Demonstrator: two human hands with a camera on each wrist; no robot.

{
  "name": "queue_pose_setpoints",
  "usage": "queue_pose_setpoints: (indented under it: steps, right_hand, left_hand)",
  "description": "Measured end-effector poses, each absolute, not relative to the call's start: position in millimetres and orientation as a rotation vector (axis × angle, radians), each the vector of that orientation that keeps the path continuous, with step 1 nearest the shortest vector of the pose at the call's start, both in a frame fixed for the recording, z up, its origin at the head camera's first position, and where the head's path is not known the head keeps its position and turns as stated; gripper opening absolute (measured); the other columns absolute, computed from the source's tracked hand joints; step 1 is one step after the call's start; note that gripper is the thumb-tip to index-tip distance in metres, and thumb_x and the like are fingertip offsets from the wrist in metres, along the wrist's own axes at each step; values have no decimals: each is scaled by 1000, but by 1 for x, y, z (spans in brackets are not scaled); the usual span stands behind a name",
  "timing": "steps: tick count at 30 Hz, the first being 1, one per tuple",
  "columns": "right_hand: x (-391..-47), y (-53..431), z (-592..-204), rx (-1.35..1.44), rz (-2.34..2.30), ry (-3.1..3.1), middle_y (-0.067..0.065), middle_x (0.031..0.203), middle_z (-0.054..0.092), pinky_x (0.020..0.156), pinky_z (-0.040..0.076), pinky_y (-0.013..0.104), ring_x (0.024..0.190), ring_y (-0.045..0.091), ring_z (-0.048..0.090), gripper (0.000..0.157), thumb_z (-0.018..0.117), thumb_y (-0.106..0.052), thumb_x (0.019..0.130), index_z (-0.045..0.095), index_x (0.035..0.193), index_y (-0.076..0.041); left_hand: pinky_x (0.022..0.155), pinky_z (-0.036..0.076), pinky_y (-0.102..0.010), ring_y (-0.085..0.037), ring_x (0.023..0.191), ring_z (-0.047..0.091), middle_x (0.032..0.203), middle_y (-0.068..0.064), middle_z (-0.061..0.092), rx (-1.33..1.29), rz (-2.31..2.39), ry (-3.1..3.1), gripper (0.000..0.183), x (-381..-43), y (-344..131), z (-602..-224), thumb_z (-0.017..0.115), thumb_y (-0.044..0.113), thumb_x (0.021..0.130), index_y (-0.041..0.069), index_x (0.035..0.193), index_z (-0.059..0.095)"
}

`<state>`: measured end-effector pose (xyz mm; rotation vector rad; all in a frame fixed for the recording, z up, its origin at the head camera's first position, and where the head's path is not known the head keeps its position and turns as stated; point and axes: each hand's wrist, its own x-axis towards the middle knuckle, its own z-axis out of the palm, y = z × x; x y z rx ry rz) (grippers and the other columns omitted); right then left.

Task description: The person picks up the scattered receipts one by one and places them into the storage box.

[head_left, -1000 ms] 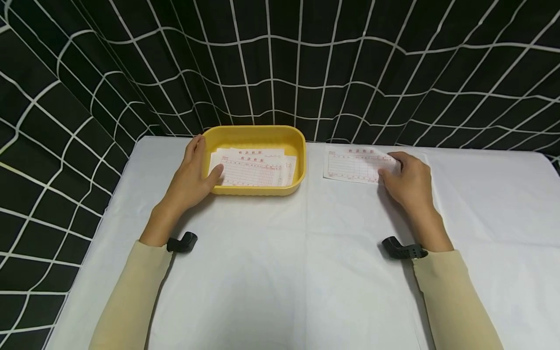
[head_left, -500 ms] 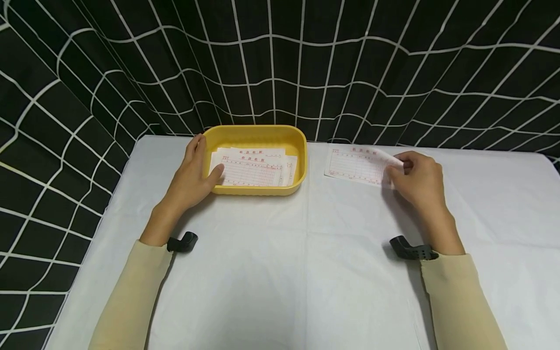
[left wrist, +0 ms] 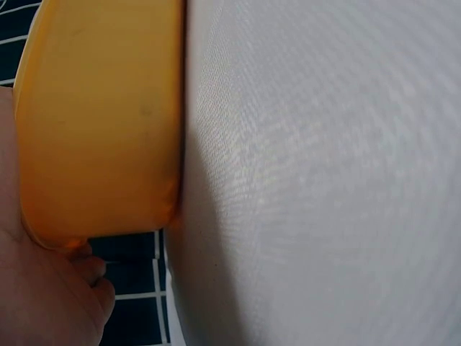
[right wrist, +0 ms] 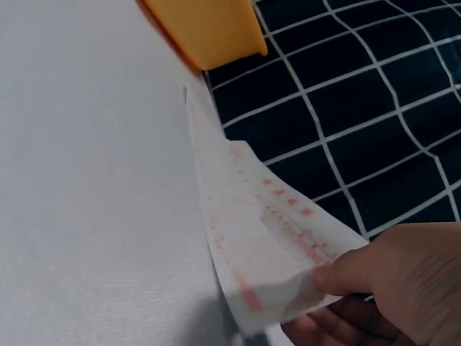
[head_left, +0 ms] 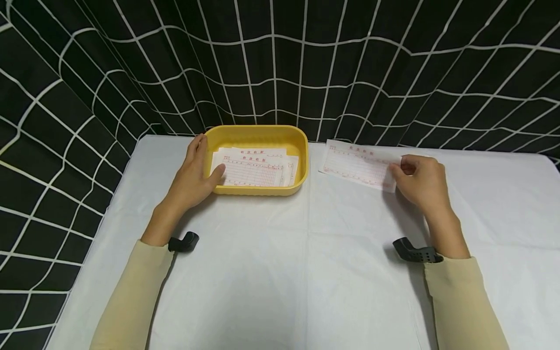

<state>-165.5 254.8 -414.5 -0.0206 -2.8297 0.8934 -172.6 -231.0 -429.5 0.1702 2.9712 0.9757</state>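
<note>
My left hand (head_left: 189, 170) grips the left end of a yellow plastic basket (head_left: 255, 191), its thumb over the near rim and its fingers along the outside. In the left wrist view the basket's wall (left wrist: 101, 130) stands on the cloth, with curled fingertips showing beyond its end. Inside the basket lie several white receipt slips (head_left: 253, 172) printed in red. To the right, my right hand (head_left: 422, 184) pinches the right edge of a single receipt slip (head_left: 356, 164). That slip (right wrist: 266, 245) is raised at the pinched edge and slants down toward the basket, as the right wrist view shows.
A white cloth (head_left: 280, 272) covers the table under both hands. Behind the table and along its left side hangs a black curtain with a white grid (head_left: 280, 63). Each wrist wears a black strap with a small device (head_left: 415, 252).
My right hand has drawn back a little to the right and lifted its edge of the slip. Most recently the slip has tilted and shifted toward the basket. The left hand keeps its place.
</note>
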Motion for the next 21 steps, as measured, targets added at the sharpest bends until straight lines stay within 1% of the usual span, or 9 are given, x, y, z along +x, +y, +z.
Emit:
queue_pose_setpoints:
  steps: [2,5,8,10,13,16,19,20,21]
  right_hand:
    - [-165,254,-412,-13,905,-2822,31,98,76,72,41,24,86,27,66,28,66,-15,99,75,108,9]
    - [-165,253,-410,-4,955,-2794,30,100,75,69,39,12,79,5,61,26,68,-14,98,74,110,9]
    - [-164,250,-408,5,1022,-2751,29,100,75,68,38,4,74,-16,51,26,71,-14,98,73,110,9]
    - [-164,249,-408,10,1053,-2734,28,101,76,68,38,3,73,-20,49,26,73,-15,98,74,108,9]
    - [-165,250,-404,-13,1102,-2733,26,103,75,65,41,4,75,-19,51,29,73,-18,99,74,111,8]
    - [-166,251,-396,-69,1159,-2750,3,94,75,61,43,7,75,-15,54,32,74,-22,99,74,116,6]
    - [-166,253,-388,-114,1261,-2743,-21,85,64,61,48,8,75,-10,58,35,74,-23,100,72,121,5]
    - [-166,253,-385,-123,1297,-2737,-27,83,59,62,51,8,75,-10,59,35,73,-22,100,71,122,4]
    - [-167,253,-382,-124,1338,-2729,-28,83,59,64,53,8,74,-10,60,35,73,-21,100,70,123,5]
  left_hand:
    - [131,27,-57,-37,162,28,179,-10,9,175,980,2971,90,-173,-231,-430,58,42,103,4,170,11]
    - [131,28,-56,-38,162,29,179,-10,9,177,975,2975,91,-173,-231,-430,58,41,103,4,170,10]
    - [131,28,-56,-38,162,28,179,-10,9,175,968,2978,91,-172,-232,-431,58,41,103,4,170,10]
    - [131,28,-56,-38,162,28,179,-11,9,177,972,2978,90,-171,-233,-431,58,41,103,4,170,10]
    - [131,27,-55,-37,162,28,179,-11,9,182,975,2981,90,-171,-233,-431,58,41,103,3,170,10]
    - [131,27,-55,-37,162,28,179,-11,9,181,974,2984,91,-171,-232,-430,58,41,103,3,170,10]
    - [132,28,-54,-36,162,28,179,-11,9,176,966,2984,91,-171,-231,-430,58,41,103,4,170,10]
    - [132,27,-54,-36,162,28,179,-11,9,178,963,2985,91,-172,-231,-429,57,41,103,4,170,9]
    - [131,27,-54,-36,162,28,179,-11,9,180,960,2984,91,-172,-231,-429,57,41,103,4,170,9]
